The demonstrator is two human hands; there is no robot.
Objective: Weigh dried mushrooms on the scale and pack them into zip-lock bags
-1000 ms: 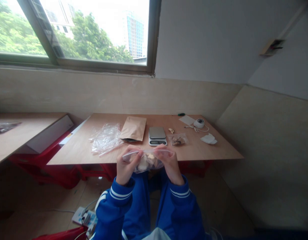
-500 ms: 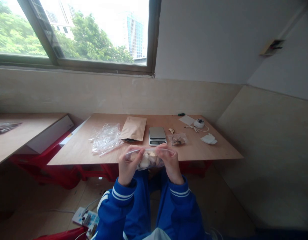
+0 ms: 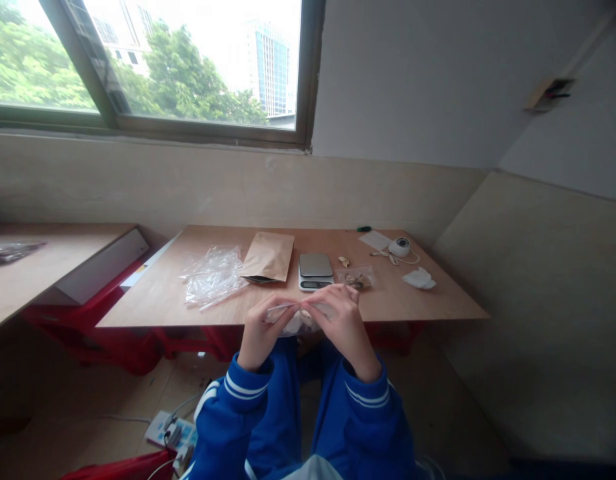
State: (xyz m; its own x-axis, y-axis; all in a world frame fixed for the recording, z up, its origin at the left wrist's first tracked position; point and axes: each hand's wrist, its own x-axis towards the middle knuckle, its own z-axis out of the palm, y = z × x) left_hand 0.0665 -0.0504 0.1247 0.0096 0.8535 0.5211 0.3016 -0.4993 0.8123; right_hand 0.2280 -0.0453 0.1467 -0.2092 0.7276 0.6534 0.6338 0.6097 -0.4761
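Between my hands, in front of the table edge, hangs a clear zip bag with pale chunky pieces inside. My left hand pinches its top edge on the left. Close beside it, my right hand pinches the same edge, thumb nearly meeting the left thumb. Much of the bag is hidden by my fingers. Just beyond my hands stands a small kitchen scale with a bare metal plate. To its right lies another clear bag with brownish pieces, and a loose dried piece sits behind it.
A brown paper pouch and crumpled clear plastic bags lie left on the wooden table. At right are a white camera with cable and a crumpled tissue. A power strip lies on the floor.
My hands have come together at the middle of the bag's top edge, the right one moving left. The bag's mouth, spread wide before, is now pinched and its contents are more hidden.
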